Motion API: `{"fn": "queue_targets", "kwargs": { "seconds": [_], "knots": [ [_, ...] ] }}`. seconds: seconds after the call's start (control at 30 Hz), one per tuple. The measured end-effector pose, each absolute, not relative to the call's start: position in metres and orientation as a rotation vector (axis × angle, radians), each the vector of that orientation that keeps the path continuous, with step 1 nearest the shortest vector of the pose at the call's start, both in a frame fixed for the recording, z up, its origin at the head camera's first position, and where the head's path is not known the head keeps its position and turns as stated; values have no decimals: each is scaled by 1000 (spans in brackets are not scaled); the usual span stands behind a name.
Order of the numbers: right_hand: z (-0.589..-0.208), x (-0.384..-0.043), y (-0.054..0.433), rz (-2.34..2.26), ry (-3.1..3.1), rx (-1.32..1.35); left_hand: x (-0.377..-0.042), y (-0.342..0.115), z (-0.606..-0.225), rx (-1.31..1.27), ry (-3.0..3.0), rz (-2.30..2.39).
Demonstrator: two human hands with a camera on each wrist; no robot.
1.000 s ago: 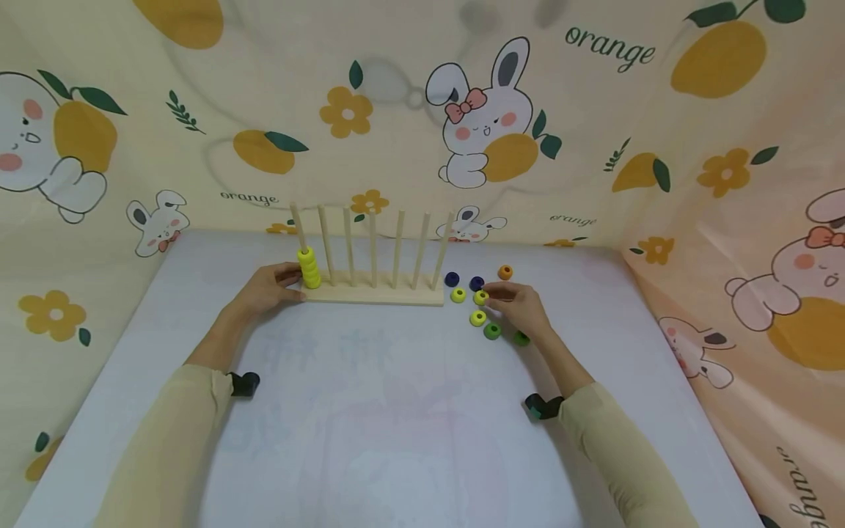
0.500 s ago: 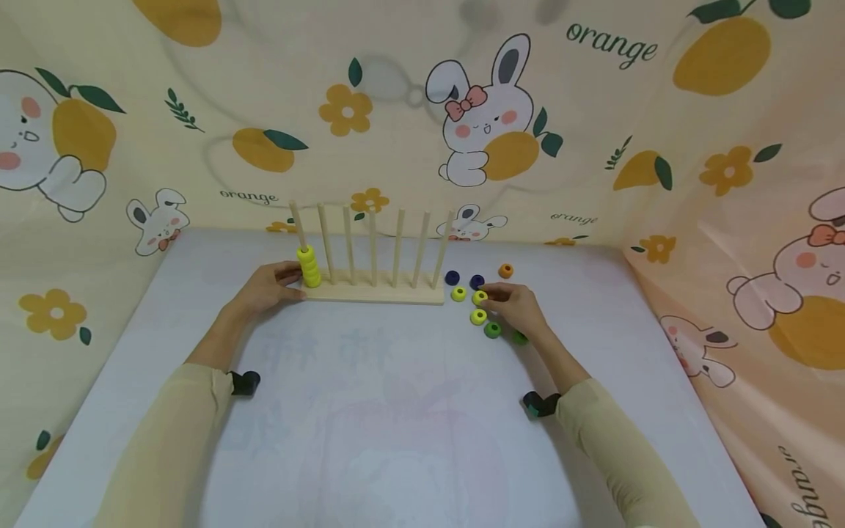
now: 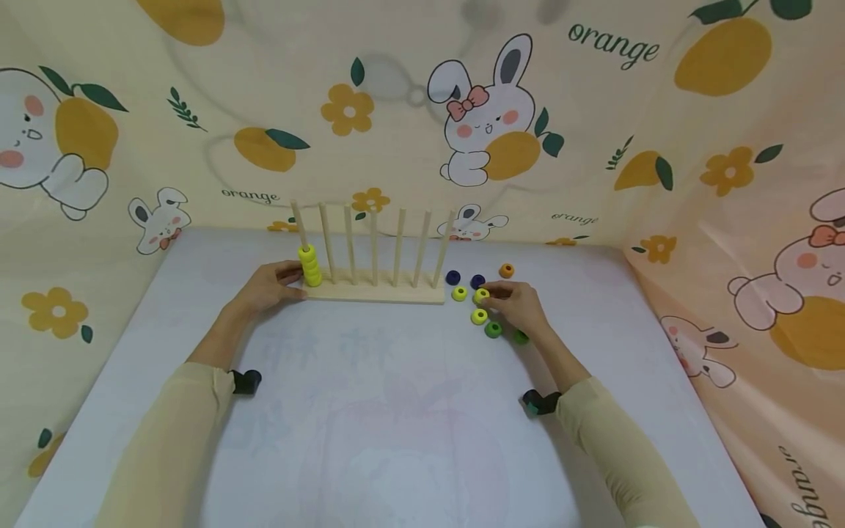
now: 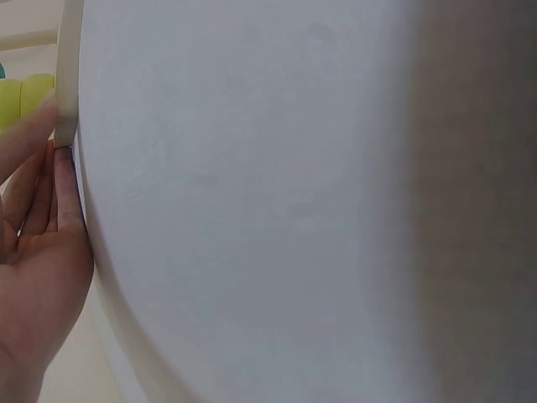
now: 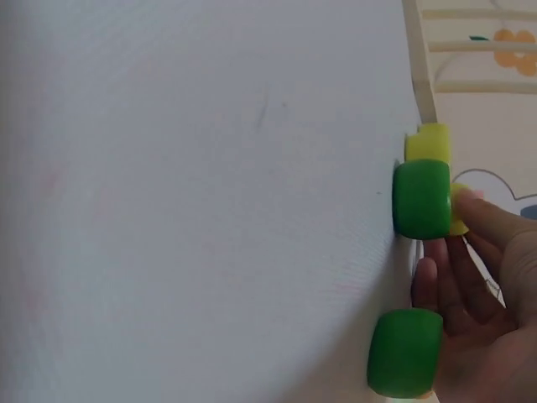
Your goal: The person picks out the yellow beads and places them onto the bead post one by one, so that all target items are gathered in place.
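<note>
At the back and along both sides, a cream cloth [image 3: 396, 44] with a rabbit-and-orange print. In front of it, a white desk [image 3: 383, 440]. Over its near part, two beige sleeves [image 3: 165, 440], one on each forearm. Toward the rear of the desk, upright, a wooden rack [image 3: 376, 293] with a long flat base and seven pegs [image 3: 398, 246] in a row. At its left end, the left hand [image 3: 267, 286], with thumb and fingers in a grip on the base. Beyond the right end, the right hand [image 3: 521, 306], with a yellow bead [image 3: 478, 298] in a pinch; lifted or on the desk, impossible to tell. At each wrist, a black device [image 3: 247, 382]. On the leftmost peg, a stack of yellow beads [image 3: 309, 266]. Near the right hand, on the desk: two dark blue beads [image 3: 452, 278], one orange bead [image 3: 506, 270], two more yellow beads [image 3: 479, 316] and two green beads [image 3: 493, 330], one partly behind the wrist.
</note>
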State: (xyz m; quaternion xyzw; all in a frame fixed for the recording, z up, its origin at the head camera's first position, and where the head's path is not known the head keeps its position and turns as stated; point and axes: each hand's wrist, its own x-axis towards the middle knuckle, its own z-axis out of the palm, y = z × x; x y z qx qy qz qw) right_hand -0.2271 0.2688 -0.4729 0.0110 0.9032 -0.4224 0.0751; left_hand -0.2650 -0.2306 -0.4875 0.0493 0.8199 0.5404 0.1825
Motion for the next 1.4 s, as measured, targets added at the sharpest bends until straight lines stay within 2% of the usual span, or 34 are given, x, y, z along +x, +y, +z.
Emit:
{"fn": "queue_targets", "kwargs": {
  "seconds": [0.3,0.57,1.0,1.4],
  "knots": [
    [-460,-221,271,-1332,2702,83,-263,-230,-491,137,2317,1505],
    [-441,-225,267,-1423,2813,-150,-264,-231,-492,137,2317,1522],
    [-405,-234,260,-1513,2809,-145,-265,-231,-488,152,2322,1519],
    [-377,-243,249,-1532,2825,-255,-267,-231,-487,189,2345,1453]
  ]
}}
